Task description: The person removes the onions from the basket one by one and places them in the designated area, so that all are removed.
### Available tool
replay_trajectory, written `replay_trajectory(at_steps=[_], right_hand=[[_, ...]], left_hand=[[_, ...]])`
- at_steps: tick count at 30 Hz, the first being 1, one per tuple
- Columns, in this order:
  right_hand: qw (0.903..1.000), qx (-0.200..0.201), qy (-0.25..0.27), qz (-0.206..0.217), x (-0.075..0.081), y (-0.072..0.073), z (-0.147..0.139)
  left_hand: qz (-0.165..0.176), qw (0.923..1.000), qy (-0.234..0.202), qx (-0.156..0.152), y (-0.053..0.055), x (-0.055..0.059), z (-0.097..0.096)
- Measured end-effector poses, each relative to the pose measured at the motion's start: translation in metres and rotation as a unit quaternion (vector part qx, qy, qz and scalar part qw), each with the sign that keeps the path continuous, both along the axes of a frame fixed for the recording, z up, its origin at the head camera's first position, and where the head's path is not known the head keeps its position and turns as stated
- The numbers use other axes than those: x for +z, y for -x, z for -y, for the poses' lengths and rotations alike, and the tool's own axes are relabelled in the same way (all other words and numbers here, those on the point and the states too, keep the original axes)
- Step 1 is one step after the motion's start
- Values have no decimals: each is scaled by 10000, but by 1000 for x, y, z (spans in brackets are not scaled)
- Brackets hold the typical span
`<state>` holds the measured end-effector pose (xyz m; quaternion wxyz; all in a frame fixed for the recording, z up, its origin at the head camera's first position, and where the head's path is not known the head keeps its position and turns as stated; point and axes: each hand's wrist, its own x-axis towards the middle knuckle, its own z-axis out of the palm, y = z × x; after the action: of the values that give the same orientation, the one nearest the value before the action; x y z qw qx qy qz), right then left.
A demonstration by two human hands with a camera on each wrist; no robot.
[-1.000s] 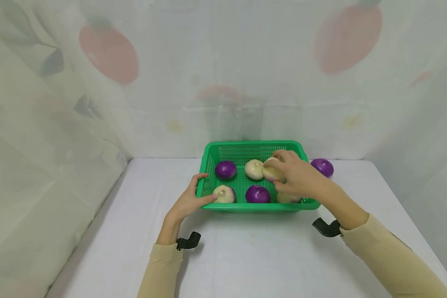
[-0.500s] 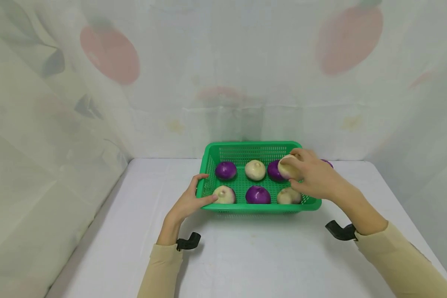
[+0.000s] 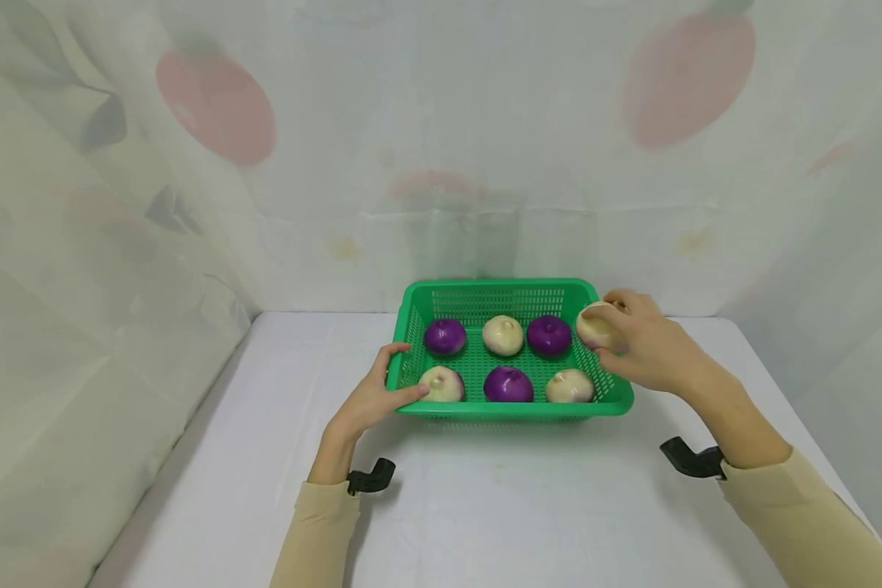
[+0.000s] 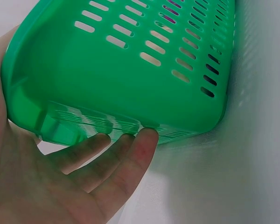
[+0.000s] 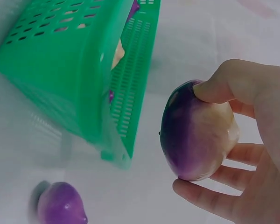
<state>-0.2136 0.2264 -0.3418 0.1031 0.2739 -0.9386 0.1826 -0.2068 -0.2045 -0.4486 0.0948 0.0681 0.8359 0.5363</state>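
In the head view, my left hand (image 3: 371, 400) holds the green plastic basket (image 3: 514, 409) at its left front corner. The thumb lies over the rim; in the left wrist view the fingers (image 4: 126, 168) touch the outside wall. My right hand (image 3: 650, 343) grips a turnip (image 3: 597, 328), cream side up, above the basket's right rim. The right wrist view shows this turnip's purple side, with thumb and fingers around it. Inside the basket sit purple turnips (image 3: 549, 336) and cream-coloured ones (image 3: 503, 336) in two rows, spaced apart.
A loose purple turnip (image 5: 62, 204) lies on the table outside the basket's right end; the right hand hides it in the head view. The white-covered table (image 3: 485, 506) meets a pale patterned curtain (image 3: 514, 147) just behind the basket.
My right hand has carried the cream-topped turnip rightward from inside the basket to its right rim, uncovering a purple turnip in the back row. My left hand and the basket stay put.
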Motion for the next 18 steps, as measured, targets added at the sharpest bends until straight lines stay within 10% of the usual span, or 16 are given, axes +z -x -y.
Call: replay_trajectory(at_steps=[18], right_hand=[[9984, -557, 70, -18, -10, -1, -32]], left_hand=[[25, 10000, 7, 32, 1, -1, 0]])
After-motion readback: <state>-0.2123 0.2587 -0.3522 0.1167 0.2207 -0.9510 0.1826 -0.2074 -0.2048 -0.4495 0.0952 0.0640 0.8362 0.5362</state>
